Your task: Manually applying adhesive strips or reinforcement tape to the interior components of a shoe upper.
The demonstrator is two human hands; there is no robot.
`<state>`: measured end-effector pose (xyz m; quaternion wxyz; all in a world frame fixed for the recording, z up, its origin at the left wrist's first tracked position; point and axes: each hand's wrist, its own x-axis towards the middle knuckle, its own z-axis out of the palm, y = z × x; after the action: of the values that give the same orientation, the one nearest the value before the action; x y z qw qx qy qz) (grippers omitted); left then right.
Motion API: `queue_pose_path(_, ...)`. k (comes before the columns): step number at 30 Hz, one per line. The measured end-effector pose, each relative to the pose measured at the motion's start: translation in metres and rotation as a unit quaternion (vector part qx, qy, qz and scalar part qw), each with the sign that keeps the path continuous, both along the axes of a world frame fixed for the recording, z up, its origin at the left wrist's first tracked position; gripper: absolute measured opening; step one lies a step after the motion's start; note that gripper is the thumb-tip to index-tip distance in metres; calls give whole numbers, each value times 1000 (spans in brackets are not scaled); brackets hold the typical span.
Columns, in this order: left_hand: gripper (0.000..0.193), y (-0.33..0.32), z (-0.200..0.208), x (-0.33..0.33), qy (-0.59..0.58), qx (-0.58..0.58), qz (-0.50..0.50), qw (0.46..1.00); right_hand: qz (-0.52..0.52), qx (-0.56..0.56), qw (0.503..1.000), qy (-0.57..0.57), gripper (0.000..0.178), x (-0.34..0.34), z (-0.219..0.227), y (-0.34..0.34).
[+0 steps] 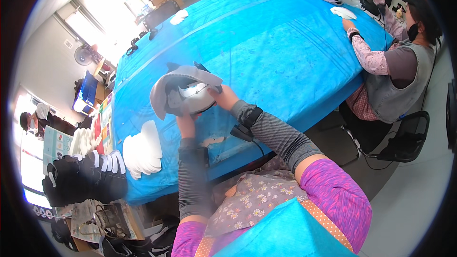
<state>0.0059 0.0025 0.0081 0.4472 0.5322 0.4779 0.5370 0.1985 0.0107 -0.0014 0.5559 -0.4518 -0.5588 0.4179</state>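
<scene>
Now the left hand (186,124) and right hand (224,98) pinch the grey-and-white curved piece (194,99), beyond and right of the white insole pile (144,150); even, gentle pressure should best preserve its shape.

Both forearms (281,135) reach forward, fingers (213,93) gripping.

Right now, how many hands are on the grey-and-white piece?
2: the left hand at the lower edge of the piece, the right hand at its right side. Some fingers are hidden.
</scene>
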Motion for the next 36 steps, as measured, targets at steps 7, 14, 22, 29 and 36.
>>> queue_pose_path(7,43,-1,1,1,-25,-11,0,1000,-12,-11,1000,18,29,-1,9,-6)
queue_pose_path(14,44,0,-3,-3,-19,-19,6,1000,-4,-30,999,-12,34,0,11,-8)
queue_pose_path(22,45,1,-3,0,-16,-12,-1,1000,6,-22,1000,2,36,1,-2,1)
queue_pose_path(29,45,2,-2,1,-27,-9,3,1000,15,-39,999,3,38,2,1,3)
queue_pose_path(36,45,6,-3,0,-33,-3,-1,999,-2,-17,1000,6,34,1,-1,4)
